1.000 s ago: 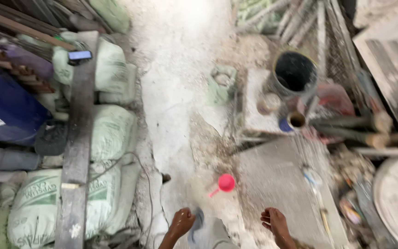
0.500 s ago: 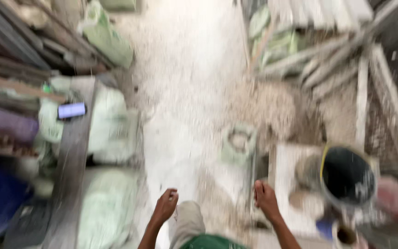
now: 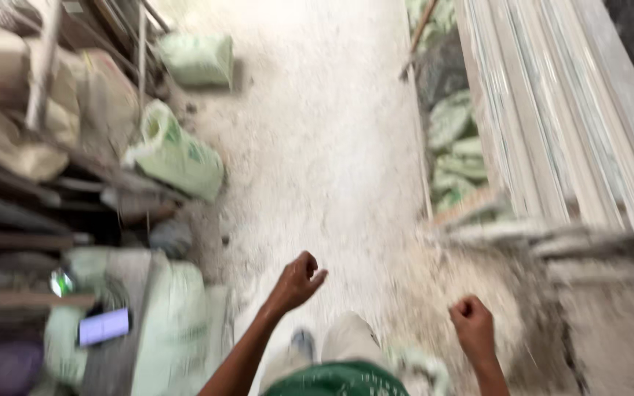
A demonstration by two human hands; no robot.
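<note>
1. While both hands hang over the dusty floor [image 3: 317,147], the left hand [image 3: 296,281] is loosely curled, holding nothing.
2. Right hand [image 3: 471,325] is a closed, empty fist, well apart from the left.
3. Green sacks [image 3: 177,154] lie left, nearest the left hand.

open dusty floor [image 3: 310,147] ahead; sacks [image 3: 177,158] left; planks [image 3: 552,110] right
</note>
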